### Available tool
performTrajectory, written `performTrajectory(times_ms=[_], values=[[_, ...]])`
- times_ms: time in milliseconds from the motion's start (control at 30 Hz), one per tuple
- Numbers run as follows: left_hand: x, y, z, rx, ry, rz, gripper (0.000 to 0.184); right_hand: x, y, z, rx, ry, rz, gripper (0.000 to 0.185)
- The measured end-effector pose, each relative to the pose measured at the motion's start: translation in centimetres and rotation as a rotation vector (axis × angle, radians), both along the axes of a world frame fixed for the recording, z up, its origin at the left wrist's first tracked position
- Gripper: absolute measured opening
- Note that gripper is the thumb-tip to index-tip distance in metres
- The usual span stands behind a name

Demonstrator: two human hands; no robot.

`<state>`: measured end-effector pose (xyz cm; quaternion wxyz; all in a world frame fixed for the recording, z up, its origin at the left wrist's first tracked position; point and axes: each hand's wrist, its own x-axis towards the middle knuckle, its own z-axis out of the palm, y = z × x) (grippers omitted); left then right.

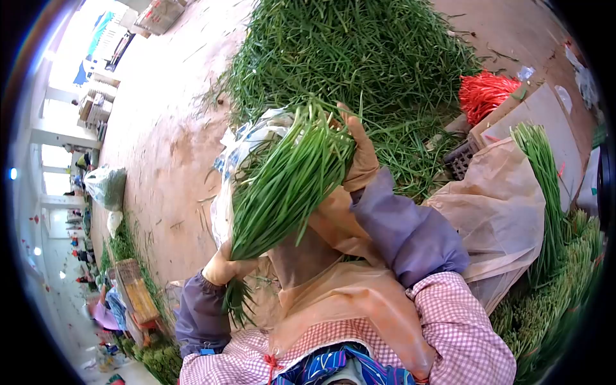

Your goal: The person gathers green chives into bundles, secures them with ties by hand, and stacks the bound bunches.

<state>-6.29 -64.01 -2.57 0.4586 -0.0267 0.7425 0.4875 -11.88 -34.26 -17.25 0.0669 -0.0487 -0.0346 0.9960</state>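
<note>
A thick bundle of long green stalks (292,173) lies slantwise between my two hands, above my lap. My left hand (224,264) is wrapped round its lower, leafy end, and the leaf tips hang below the fist. At the upper right end my right hand (359,144) holds the bundle from the side, fingers pointing up near the pale stalk ends. Both hands wear tan gloves. Behind the bundle on the left is a white and blue plastic bag (224,160). An orange-tan apron (346,292) covers my lap.
A large heap of loose green stalks (353,51) lies ahead. Red ties (486,95) sit at the right near a dark crate (459,159). Tied bundles (552,308) stand at my right. Far left are a filled bag (106,186), a wicker chair (136,290) and a person (106,314).
</note>
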Motion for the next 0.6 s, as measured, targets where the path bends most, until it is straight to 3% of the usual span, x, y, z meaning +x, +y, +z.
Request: performTrajectory(times_ms=[33, 67, 133, 167, 233, 300, 367, 467, 500, 567, 600], values=[[0.4, -0.8, -0.4, 0.027, -0.047, 0.057, 0.048, -0.1, 0.1, 1.1, 0.032, -0.020, -0.010, 0.040], [0.8, -1.5, -0.8, 0.055, -0.093, 0.114, 0.048, -0.3, 0.4, 1.0, 0.040, 0.005, 0.059, 0.022], [1.8, -2.6, -1.5, 0.125, -0.183, 0.192, 0.054, -2.5, 0.4, -1.8, 0.674, -0.038, -0.203, 0.012], [2.3, -2.4, -1.6, 0.140, -0.174, 0.213, 0.049, -3.5, 0.9, -3.0, 0.994, -0.056, -0.336, 0.010], [3.2, -1.6, -1.5, 0.172, -0.156, 0.252, 0.038, -4.4, 3.7, -3.4, 1.385, -0.211, -0.550, 0.013], [3.6, -2.0, -1.7, 0.165, -0.144, 0.262, 0.041, -6.0, 10.1, -4.8, 1.003, -0.491, -0.538, 0.012], [4.2, -2.7, -2.3, 0.190, -0.162, 0.285, 0.042, -3.1, 14.5, -1.1, 0.790, -0.665, -0.420, 0.010], [4.3, -2.1, -2.1, 0.186, -0.136, 0.259, 0.042, 1.4, 11.3, 7.4, 0.979, -0.575, 0.042, 0.011], [4.3, -1.9, -2.1, 0.177, -0.123, 0.251, 0.042, 1.5, 10.2, 4.3, 1.270, -0.292, 0.018, 0.026], [4.2, -2.3, -2.4, 0.203, -0.139, 0.225, 0.047, 4.9, 5.1, 7.4, 1.581, -0.233, 0.395, 0.057], [4.2, -2.6, -2.8, 0.215, -0.148, 0.217, 0.049, 5.3, 2.9, 5.6, 1.989, -0.271, 0.307, 0.055]])
